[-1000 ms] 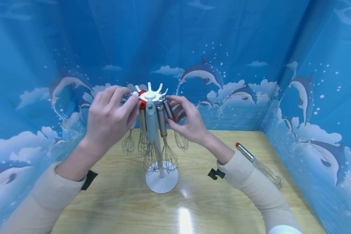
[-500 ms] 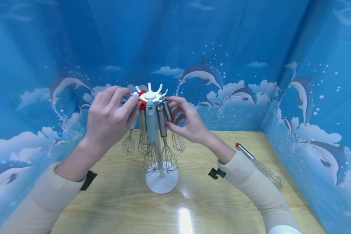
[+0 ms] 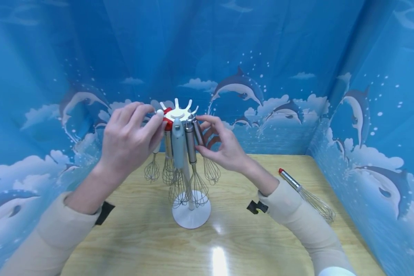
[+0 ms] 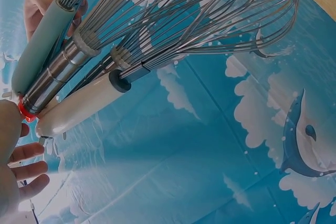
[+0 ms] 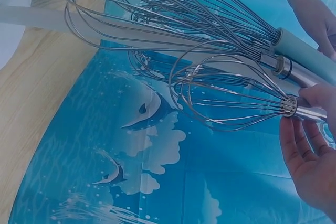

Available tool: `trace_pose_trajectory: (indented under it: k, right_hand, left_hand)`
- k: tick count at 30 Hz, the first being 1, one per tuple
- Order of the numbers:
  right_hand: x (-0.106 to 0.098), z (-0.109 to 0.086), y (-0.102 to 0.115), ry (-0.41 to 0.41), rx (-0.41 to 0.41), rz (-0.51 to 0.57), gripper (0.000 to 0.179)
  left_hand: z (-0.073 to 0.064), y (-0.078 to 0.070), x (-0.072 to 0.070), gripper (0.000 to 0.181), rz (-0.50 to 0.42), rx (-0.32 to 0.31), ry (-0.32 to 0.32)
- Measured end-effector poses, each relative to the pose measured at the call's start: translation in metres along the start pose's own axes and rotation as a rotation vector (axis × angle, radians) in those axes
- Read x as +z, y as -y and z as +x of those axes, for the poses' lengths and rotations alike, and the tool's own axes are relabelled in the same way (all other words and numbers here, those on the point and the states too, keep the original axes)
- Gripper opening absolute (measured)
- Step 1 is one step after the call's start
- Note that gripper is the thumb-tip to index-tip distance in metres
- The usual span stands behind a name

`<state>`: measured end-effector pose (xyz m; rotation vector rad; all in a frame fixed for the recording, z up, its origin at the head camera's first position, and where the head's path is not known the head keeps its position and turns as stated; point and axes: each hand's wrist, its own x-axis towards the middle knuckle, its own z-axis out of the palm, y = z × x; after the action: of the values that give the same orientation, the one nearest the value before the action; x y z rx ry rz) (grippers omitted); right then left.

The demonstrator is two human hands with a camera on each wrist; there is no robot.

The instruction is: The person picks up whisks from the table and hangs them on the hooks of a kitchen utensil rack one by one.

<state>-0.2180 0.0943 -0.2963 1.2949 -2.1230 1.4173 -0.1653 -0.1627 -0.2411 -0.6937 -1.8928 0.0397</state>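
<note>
A white stand [image 3: 177,114] with prongs round its top has several whisks hanging from it. With thumb and forefinger, my left hand [image 3: 125,136] pinches a white prong tip on the stand's left side. My right hand [image 3: 222,142] holds a small steel-handled whisk [image 3: 198,133] by its handle at the stand's right; in the right wrist view, the thumb and fingers meet just behind its wires [image 5: 231,125]. Beside it hang another steel-handled whisk [image 3: 191,142], a pale blue-handled whisk [image 3: 178,143] and a red-topped whisk [image 3: 168,124]. A cream-handled whisk [image 4: 84,106] shows in the left wrist view.
A steel whisk with a red end [image 3: 289,179] lies on the wooden table [image 3: 151,237] at the right. The stand's round white base [image 3: 191,219] rests mid-table. A blue dolphin-print curtain [image 3: 207,46] encloses the back and sides.
Over the last second, the whisk in my right hand has swung slightly left at its wire end and tilts less. My right hand has shifted slightly down. The left hand keeps its place.
</note>
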Motion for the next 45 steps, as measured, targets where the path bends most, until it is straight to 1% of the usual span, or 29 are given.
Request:
trace_pose_trajectory:
  k: [5,9,18,25,28,33,37,41,44,45]
  right_hand:
    - [0.000,-0.002,0.001,-0.006,-0.002,0.005,0.074]
    - [-0.001,-0.003,0.002,-0.007,0.001,0.012,0.073]
    - [-0.004,-0.003,0.005,0.000,0.024,0.016,0.072]
    - [-0.007,-0.003,0.007,0.007,0.031,0.013,0.071]
    - [-0.008,-0.003,0.008,0.006,0.035,0.008,0.071]
    - [-0.008,-0.005,0.008,-0.003,0.041,0.003,0.070]
    - [-0.008,-0.008,0.009,-0.014,0.035,0.000,0.070]
    - [-0.009,-0.011,0.010,-0.031,0.026,-0.016,0.070]
    - [-0.010,-0.012,0.010,-0.038,0.028,-0.027,0.071]
    - [-0.010,-0.012,0.011,-0.039,0.032,-0.030,0.071]
  left_hand:
    - [0.000,-0.001,0.000,0.016,-0.010,0.000,-0.018]
    - [0.000,-0.003,0.000,0.016,-0.001,-0.004,-0.025]
    - [0.000,-0.003,0.000,0.017,0.008,0.001,-0.009]
    - [0.000,-0.004,0.001,0.015,-0.015,-0.009,-0.032]
    - [0.000,-0.004,0.001,0.016,-0.009,-0.012,-0.021]
    - [0.000,-0.003,0.000,0.018,0.030,0.000,0.035]
    - [0.000,-0.003,0.000,0.020,0.054,0.008,0.066]
    - [0.001,-0.004,0.003,0.023,0.057,0.009,0.059]
    - [0.002,-0.004,0.006,0.022,0.044,0.001,0.028]
    - [0.002,-0.004,0.006,0.023,0.048,0.002,0.027]
